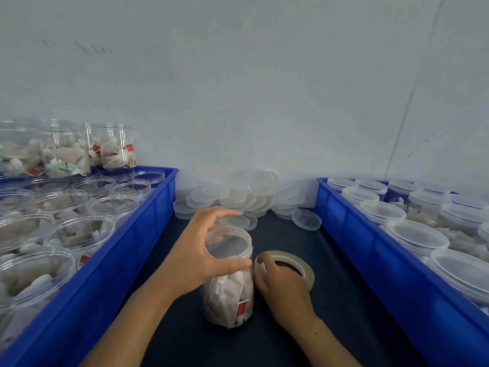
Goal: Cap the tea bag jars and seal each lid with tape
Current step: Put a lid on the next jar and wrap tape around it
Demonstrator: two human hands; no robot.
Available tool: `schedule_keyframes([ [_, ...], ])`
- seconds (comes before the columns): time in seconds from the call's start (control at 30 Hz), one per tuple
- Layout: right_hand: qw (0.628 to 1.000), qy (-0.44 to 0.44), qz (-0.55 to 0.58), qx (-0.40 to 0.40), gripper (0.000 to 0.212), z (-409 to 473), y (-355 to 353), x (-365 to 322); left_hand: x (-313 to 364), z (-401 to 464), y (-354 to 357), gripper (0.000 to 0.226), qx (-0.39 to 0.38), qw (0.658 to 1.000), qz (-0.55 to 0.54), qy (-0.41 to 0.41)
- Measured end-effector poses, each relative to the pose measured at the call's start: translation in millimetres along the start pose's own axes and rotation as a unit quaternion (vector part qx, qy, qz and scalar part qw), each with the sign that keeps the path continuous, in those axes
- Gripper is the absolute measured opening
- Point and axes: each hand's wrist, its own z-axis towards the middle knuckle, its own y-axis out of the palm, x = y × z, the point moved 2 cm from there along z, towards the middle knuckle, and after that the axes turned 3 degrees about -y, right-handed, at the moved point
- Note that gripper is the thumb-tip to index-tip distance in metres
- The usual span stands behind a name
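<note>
Pale wall behind, dark desk below. Centre frame: clear jar of tea bags, upright, long axis vertical, lid on top. Left hand curled round lid and jar neck, fingers over the far rim. Right hand just beside, pinching a tape roll lying flat, partly hidden. Loose lids heaped behind. Blue crates flank: left crate with uncapped jars, right crate with capped ones, both cut off at the edges.
</note>
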Motion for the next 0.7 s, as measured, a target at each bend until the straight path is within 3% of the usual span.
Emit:
schedule_keyframes([
  [0.13, 0.996, -0.025, -0.046, 0.066, 0.026, 0.8, 3.4, -0.5, -21.3, -6.6, -1.1, 0.097, 0.113, 0.965, -0.223, -0.075],
  [0.23, 0.998, -0.030, -0.041, 0.045, 0.026, 1.9, 10.4, 0.2, -32.3, -4.5, 2.4, 0.117, 0.152, 0.928, -0.316, -0.123],
  [0.3, 0.998, -0.020, 0.013, 0.062, 0.023, 2.0, 10.3, -0.6, -34.9, -2.2, 7.8, 0.124, 0.153, 0.919, -0.330, -0.152],
  [0.37, 0.983, 0.000, 0.135, 0.122, 0.017, 2.2, 2.7, -6.0, -36.2, -0.2, 11.7, 0.122, 0.136, 0.920, -0.328, -0.166],
  [0.47, 0.908, 0.023, 0.380, 0.176, 0.013, 2.1, -13.5, -23.5, -34.3, 3.6, 12.0, 0.102, 0.110, 0.933, -0.303, -0.160],
  [0.5, 0.877, 0.024, 0.452, 0.159, 0.014, 2.7, -17.5, -31.6, -33.1, 5.1, 12.2, 0.098, 0.094, 0.937, -0.296, -0.158],
  [0.6, 0.790, 0.015, 0.610, 0.062, 0.047, 4.6, -18.8, -53.3, -27.5, 8.1, 14.1, 0.077, 0.036, 0.948, -0.277, -0.153],
  [0.7, 0.731, 0.034, 0.681, 0.031, 0.049, 5.1, -16.6, -66.0, -26.4, 6.5, 15.5, 0.066, 0.010, 0.947, -0.283, -0.155],
])
